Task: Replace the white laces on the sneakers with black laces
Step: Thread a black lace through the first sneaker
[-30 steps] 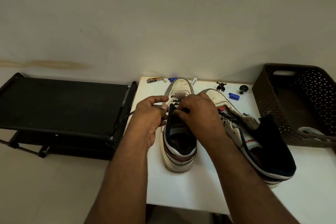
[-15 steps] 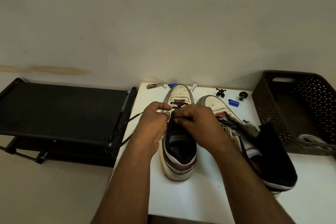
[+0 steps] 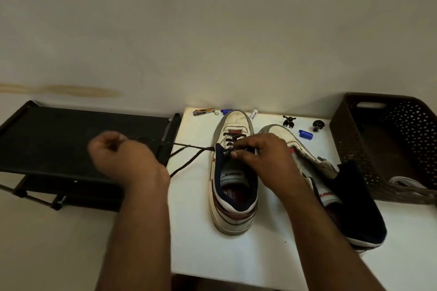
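Black woven lace [image 3: 189, 156] is stretching taut toward nine o'clock from the upper eyelets of the white leather sneaker [image 3: 233, 172] standing on the white table [image 3: 236, 253]. The left hand [image 3: 120, 156], blurred, is clenched around the lace. The right hand [image 3: 262, 158] is pinching the lace at the sneaker's navy collar.

Left hand [image 3: 123, 156] motion-blurred; fingers curled, grip on black lace [image 3: 189, 159] not clear. Lace end lost behind left wrist. Right hand [image 3: 262, 160] hides upper eyelets of left sneaker [image 3: 233, 172]. Right sneaker [image 3: 331, 186] partly behind right forearm. Basket [image 3: 383, 149] cut off by right edge; pale contents unidentifiable. Text on white tube [image 3: 254, 114] too small.
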Demonstrator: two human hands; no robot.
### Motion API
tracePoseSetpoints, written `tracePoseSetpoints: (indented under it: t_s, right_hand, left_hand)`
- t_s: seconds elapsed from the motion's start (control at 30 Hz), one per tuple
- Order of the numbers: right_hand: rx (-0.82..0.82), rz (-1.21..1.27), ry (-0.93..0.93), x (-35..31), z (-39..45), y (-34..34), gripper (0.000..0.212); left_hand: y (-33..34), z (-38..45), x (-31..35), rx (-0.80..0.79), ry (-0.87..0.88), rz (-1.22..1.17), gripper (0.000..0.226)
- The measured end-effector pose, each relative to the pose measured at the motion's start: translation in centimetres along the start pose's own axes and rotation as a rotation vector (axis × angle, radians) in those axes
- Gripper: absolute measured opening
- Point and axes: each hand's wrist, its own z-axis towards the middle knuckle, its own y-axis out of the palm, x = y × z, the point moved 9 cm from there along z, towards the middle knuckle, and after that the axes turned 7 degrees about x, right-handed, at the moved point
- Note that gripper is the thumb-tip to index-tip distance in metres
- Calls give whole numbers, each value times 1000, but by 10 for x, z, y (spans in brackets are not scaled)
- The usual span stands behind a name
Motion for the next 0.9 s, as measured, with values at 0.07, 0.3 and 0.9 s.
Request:
tracePoseSetpoints:
  t_s: [0.07, 0.3, 0.9]
  right_hand:
    - [19, -104, -56, -5, 2, -2, 21]
    - [53, -210, -114, -9, 4, -3, 21]
    - [103, -171, 176, 14, -5, -11, 48]
  left_hand:
    - [-13, 7, 10, 110, 115, 44, 36]
    - [66, -69, -23, -935, 383, 699, 20]
    - [0, -22, 48, -284, 539, 142, 20]
